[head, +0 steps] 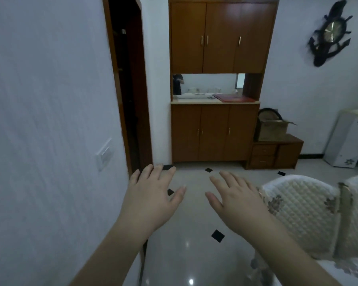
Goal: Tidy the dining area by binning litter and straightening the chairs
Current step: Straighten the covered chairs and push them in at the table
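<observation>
We note the left hand point(153, 195) and right hand point(236, 200) empty, fingers spread; the cardboard box point(272, 129) holds a round dark item.

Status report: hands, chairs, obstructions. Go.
Left hand open, empty. Right hand open, empty. Quilted chair back right of it, untouched. No litter or bin visible.

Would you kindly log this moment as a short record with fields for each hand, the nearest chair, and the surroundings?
left hand: left hand open, fingers spread, palm down, holding nothing
right hand: right hand open, fingers spread, holding nothing, just left of the chair
chair: quilted cream chair back with floral print, at lower right
litter: none visible
ahead: wooden cabinet against the far wall, cardboard box on a low drawer unit beside it
left: dark doorway
wall: ship-wheel clock
</observation>
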Motion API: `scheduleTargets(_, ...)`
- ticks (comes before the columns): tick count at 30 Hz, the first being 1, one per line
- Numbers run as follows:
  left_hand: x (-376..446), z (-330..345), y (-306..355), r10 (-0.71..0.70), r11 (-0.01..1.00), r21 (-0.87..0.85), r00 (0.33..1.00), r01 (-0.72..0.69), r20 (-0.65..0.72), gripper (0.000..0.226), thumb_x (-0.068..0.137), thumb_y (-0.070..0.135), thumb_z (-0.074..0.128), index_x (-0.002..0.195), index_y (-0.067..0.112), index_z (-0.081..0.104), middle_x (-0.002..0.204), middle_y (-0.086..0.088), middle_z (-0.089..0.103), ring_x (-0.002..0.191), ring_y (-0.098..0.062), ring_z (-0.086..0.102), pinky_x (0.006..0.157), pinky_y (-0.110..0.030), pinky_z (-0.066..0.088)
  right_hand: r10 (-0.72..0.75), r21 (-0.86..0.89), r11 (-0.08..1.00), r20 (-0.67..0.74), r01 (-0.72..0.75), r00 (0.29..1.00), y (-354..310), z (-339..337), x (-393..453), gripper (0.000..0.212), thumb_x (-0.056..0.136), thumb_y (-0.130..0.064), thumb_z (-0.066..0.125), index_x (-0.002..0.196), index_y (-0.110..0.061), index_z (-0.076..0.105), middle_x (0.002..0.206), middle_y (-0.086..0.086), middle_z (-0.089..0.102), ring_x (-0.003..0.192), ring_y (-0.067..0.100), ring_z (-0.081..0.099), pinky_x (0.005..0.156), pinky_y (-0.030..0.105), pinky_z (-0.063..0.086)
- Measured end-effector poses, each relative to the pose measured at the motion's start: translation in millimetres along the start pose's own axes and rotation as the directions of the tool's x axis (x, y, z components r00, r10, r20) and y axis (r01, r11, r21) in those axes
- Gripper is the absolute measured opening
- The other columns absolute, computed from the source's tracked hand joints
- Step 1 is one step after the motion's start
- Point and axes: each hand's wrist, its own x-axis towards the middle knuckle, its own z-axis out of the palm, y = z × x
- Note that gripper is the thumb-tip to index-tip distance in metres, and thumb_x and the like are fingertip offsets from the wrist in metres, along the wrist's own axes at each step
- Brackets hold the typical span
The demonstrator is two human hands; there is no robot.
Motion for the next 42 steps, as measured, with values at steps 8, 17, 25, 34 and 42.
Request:
scheduleTargets(8,96.1,51.1,-4.6,0.105,0.994,-0.031,0.994,-0.106,-0.026,0.077,0.081,0.069,-0.005,0.15,0.038,0.011,0.159,0.007,0.018,0.147,-0.015,0.008,0.118,-0.04,0.004,0.082,-0.028,0.996,-0.026,-0.083,0.996,24.0,36.8,83.9,0.067,0.091,-0.06,0.007,0.146,-0.029,0.03,0.153,0.001,0.032,0.139,0.024,0.029,0.111,0.038,0.024)
scheduleTargets(17,228.2,139.9,15.4,0.176,0.983,0.026,0.978,-0.18,0.109,0.081,0.079,0.07,-0.013,0.151,0.037,0.005,0.161,0.004,0.01,0.147,-0.016,0.003,0.119,-0.041,0.002,0.135,0.005,0.991,0.032,-0.135,0.99,119.0,103.1,183.6,0.07,0.089,-0.06,-0.003,0.149,-0.031,0.019,0.158,-0.004,0.018,0.145,0.019,0.015,0.116,0.038,0.011)
scheduleTargets(25,320.6,205.8,27.6,0.172,0.984,0.007,0.962,-0.178,0.212,0.074,0.083,0.069,-0.007,0.151,0.039,-0.001,0.161,0.007,0.004,0.147,-0.013,-0.004,0.12,-0.041,0.0,0.13,0.037,0.99,0.117,-0.135,0.985,167.9,150.8,277.7,0.079,0.083,-0.061,-0.006,0.148,-0.028,0.025,0.156,0.0,0.026,0.144,0.021,0.021,0.116,0.038,0.015)
scheduleTargets(34,430.0,282.0,-10.3,0.168,0.985,-0.065,0.959,-0.157,0.228,0.066,0.09,0.067,0.006,0.149,0.041,-0.008,0.161,0.008,-0.001,0.147,-0.011,-0.006,0.12,-0.042,-0.001,0.101,0.057,0.993,0.101,-0.107,0.99,177.1,220.0,398.7,0.07,0.089,-0.058,0.009,0.145,-0.024,0.036,0.151,0.004,0.036,0.139,0.025,0.033,0.113,0.04,0.023)
scheduleTargets(42,551.4,351.3,-60.3,0.215,0.976,-0.084,0.954,-0.201,0.211,0.07,0.087,0.066,-0.002,0.15,0.036,-0.012,0.161,0.006,-0.01,0.147,-0.015,-0.012,0.119,-0.042,-0.003,0.237,0.02,0.97,0.119,-0.241,0.964,191.1,275.6,511.3,0.064,0.092,-0.054,0.02,0.143,-0.022,0.04,0.147,0.006,0.043,0.135,0.026,0.04,0.11,0.042,0.03)
